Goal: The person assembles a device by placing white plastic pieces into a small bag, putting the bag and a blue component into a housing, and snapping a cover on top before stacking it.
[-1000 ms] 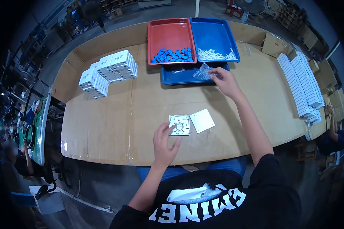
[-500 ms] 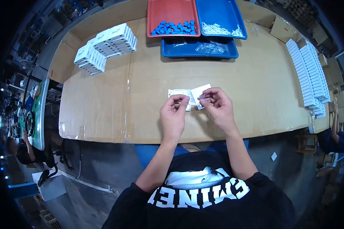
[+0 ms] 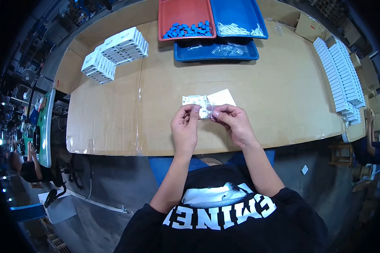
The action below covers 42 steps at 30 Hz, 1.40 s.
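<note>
The table (image 3: 114, 118), covered in brown cardboard, stretches out far beyond both hands. Well off to the right of the right hand, long rows of white boxes (image 3: 342, 71) run along the table's edge. Far ahead of the hands sit three trays: a red tray (image 3: 166, 17) with small blue parts (image 3: 189, 29) in it, a blue tray (image 3: 240, 12) beside it with small white parts (image 3: 236, 30), and a lower blue tray (image 3: 198, 54) just nearer, with clear plastic bags (image 3: 229, 49) lying in it. Ahead and well to the left of the left hand stands a stack of white boxes (image 3: 114, 52).

Just beyond the fingertips of both hands a white plate (image 3: 193, 101) with moulded detail lies flat on the table, and touching its right side, just ahead of the right hand, lies a plain white cover (image 3: 222, 97).

The left hand (image 3: 185, 128) and the right hand (image 3: 234, 124) are raised close together above the near part of the table, fingers curled, thumb and forefinger of each pressed together. Between them they pinch a small clear bag (image 3: 206, 111), which hangs right at the fingertips, over the near edge of the white plate. What the bag contains is too small to tell.

A person's arm (image 3: 369, 130) shows at the far right edge, well apart from the right hand.
</note>
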Each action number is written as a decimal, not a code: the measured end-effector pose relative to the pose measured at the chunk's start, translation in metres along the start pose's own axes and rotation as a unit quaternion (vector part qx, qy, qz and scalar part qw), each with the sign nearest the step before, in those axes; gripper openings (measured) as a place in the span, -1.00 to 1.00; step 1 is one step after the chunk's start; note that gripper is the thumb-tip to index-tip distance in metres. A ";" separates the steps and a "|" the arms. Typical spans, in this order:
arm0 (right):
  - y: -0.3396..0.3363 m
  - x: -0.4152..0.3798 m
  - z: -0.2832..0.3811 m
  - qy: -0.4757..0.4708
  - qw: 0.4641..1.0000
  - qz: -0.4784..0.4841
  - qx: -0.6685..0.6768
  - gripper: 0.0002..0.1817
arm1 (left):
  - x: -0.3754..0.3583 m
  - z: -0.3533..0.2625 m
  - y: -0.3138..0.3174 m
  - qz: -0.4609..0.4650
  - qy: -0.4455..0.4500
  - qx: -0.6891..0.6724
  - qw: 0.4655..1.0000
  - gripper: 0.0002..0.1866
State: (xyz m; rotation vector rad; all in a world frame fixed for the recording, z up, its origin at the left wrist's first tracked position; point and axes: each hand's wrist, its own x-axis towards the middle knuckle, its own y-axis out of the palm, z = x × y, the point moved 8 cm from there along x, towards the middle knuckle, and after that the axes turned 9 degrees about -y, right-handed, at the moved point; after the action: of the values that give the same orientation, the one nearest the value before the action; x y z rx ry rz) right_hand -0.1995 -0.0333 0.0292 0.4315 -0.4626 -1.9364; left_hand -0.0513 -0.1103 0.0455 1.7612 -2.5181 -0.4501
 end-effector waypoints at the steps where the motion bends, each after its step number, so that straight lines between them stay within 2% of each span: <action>1: 0.001 -0.003 -0.007 0.040 0.999 0.010 0.020 -0.87 | 0.003 0.008 -0.005 0.004 -0.019 -0.007 1.000 -0.77; 3: 0.004 -0.007 -0.006 0.059 0.997 0.020 0.042 -0.90 | 0.005 0.017 -0.011 0.008 -0.039 -0.013 0.999 -0.76; 5: 0.007 -0.009 -0.008 0.077 0.994 0.032 0.064 -0.92 | 0.006 0.033 -0.014 0.017 -0.130 -0.008 0.991 -0.76; 6: 0.006 -0.009 -0.009 0.071 0.995 0.035 0.065 -0.92 | 0.004 0.031 -0.009 0.017 -0.130 -0.007 0.991 -0.76; 8: 0.004 -0.008 -0.010 0.066 0.995 0.036 0.065 -0.91 | -0.003 0.006 -0.015 -0.104 0.014 0.013 0.994 -0.78; 9: -0.001 -0.008 -0.011 0.062 0.997 0.020 0.044 -0.91 | -0.006 0.003 -0.015 -0.104 0.013 0.012 0.994 -0.78; 11: -0.004 -0.007 -0.013 0.058 0.998 0.006 0.023 -0.91 | -0.018 -0.032 -0.005 -0.079 0.181 0.209 0.958 -0.83; 12: -0.003 -0.006 -0.012 0.046 0.999 0.013 0.018 -0.91 | -0.019 -0.033 0.002 -0.010 0.168 0.211 0.963 -0.87; 13: -0.001 -0.006 -0.011 0.033 0.999 0.019 0.014 -0.92 | -0.020 -0.034 0.002 -0.011 0.168 0.212 0.963 -0.87; 15: 0.004 -0.008 -0.008 0.039 0.999 0.013 0.021 -0.91 | -0.020 -0.023 0.014 0.077 0.117 0.161 0.977 -0.86; 21: 0.001 -0.009 -0.012 0.063 0.995 0.017 0.073 -0.87 | -0.021 -0.022 0.019 0.112 0.073 0.161 0.978 -0.81; 26: 0.001 -0.009 -0.014 0.067 0.994 0.003 0.081 -0.88 | -0.022 -0.020 0.015 0.079 0.048 0.180 0.979 -0.82; 28: 0.001 -0.009 -0.008 0.026 0.998 -0.013 0.047 -0.88 | -0.019 -0.013 0.014 0.072 0.042 0.183 0.980 -0.84; 29: 0.005 -0.009 -0.009 0.026 0.998 -0.013 0.047 -0.88 | -0.016 -0.005 0.010 0.053 0.045 0.115 0.991 -0.86; 30: 0.004 -0.008 -0.003 -0.026 0.999 -0.038 -0.012 -0.89 | -0.016 -0.001 0.009 0.035 0.048 0.046 0.997 -0.89; 31: 0.004 -0.009 0.004 -0.078 0.992 -0.062 -0.072 -0.90 | -0.018 0.004 0.013 0.035 0.047 0.046 0.997 -0.89; 32: 0.007 -0.010 0.000 -0.078 0.992 -0.063 -0.072 -0.90 | -0.023 0.005 0.014 0.011 0.071 0.047 0.996 -0.90; 34: 0.013 -0.014 0.016 -0.211 0.957 -0.085 -0.182 -0.92 | -0.030 0.002 0.017 -0.006 0.110 0.075 0.991 -0.91; 35: 0.015 -0.015 0.017 -0.212 0.956 -0.085 -0.182 -0.92 | -0.032 0.002 0.018 -0.004 0.111 0.075 0.991 -0.91; 37: 0.015 -0.016 0.021 -0.200 0.968 -0.126 -0.090 -0.90 | -0.036 -0.003 0.023 -0.003 0.145 0.119 0.982 -0.89; 41: 0.007 -0.016 0.023 -0.240 0.950 -0.079 -0.182 -0.86 | -0.031 0.000 0.017 -0.009 0.161 0.088 0.983 -0.91; 42: 0.012 -0.016 0.027 -0.260 0.943 -0.045 -0.205 -0.84 | -0.023 0.010 0.010 0.016 0.083 0.032 0.996 -0.89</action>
State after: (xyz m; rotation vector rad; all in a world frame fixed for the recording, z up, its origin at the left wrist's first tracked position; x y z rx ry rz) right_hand -0.1973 -0.0198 0.0597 -0.3455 -0.3572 -2.1624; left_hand -0.0540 -0.0836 0.0421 1.6992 -2.4661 -0.2143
